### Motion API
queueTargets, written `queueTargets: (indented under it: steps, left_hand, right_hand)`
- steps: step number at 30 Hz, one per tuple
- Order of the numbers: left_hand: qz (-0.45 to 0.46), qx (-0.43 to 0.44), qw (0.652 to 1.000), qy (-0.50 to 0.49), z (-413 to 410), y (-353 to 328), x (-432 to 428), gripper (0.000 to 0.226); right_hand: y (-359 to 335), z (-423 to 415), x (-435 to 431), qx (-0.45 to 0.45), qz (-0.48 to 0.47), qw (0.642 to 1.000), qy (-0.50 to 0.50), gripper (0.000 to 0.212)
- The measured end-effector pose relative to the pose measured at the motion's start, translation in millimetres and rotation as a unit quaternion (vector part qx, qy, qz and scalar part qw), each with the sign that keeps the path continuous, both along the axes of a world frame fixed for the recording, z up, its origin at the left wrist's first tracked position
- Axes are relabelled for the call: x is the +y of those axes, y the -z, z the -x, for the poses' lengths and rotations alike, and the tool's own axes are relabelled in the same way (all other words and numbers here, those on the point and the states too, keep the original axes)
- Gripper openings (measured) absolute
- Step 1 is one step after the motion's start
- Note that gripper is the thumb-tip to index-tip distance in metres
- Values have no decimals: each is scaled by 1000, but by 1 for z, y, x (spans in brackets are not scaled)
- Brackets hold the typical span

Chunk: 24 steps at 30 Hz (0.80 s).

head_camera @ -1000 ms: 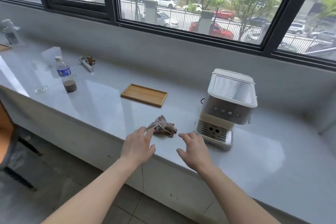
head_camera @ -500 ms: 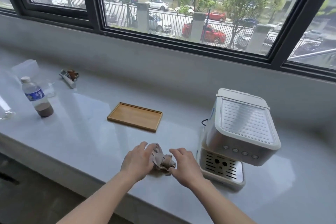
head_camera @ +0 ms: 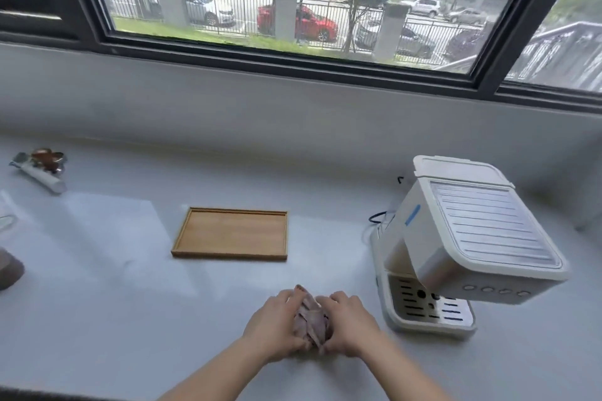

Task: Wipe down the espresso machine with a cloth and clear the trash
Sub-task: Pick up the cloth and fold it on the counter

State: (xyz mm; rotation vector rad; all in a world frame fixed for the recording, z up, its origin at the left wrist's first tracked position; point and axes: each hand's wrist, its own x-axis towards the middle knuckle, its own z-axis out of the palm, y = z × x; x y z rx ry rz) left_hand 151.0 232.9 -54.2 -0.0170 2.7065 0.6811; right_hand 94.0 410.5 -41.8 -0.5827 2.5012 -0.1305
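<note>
A crumpled beige-pink cloth (head_camera: 311, 319) lies on the pale counter (head_camera: 114, 286) near its front edge. My left hand (head_camera: 275, 324) presses against the cloth's left side and my right hand (head_camera: 350, 324) against its right side, both curled around it. The white espresso machine (head_camera: 469, 247) stands just to the right of my hands, with a ribbed top plate and a drip tray (head_camera: 430, 309) at its base. A portafilter with brown grounds (head_camera: 42, 166) lies far left near the wall.
An empty wooden tray (head_camera: 231, 233) sits on the counter behind my hands. A bottle's brown base (head_camera: 8, 270) shows at the left edge. A grey wall and a black-framed window run along the back.
My head has moved closer over the counter. Both hands went from hovering in front of the cloth to closing on it from either side and bunching it up.
</note>
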Motion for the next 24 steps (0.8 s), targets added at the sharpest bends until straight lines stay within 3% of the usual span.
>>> queueTargets:
  steps: [3,7,13,21,24]
  left_hand:
    - [-15,-14,999,37,2,7,-6,90]
    - [-56,12,997,56,5,10,-8,74]
    - [-53,43,996,53,12,16,-14,27]
    - [-81,84,993,-11,12,12,-38,27]
    - [-98,112,988,-35,16,-1,-56,26]
  right_hand:
    - [2,0,-2,-4,3,1000,21,91]
    - [6,5,-6,-16,1,1000,11,102]
    - [10,12,-18,3,55,998,-36,37]
    - [15,23,-36,24,143,989,-26,31]
    - [2,29,-55,23,163,986,-23,19]
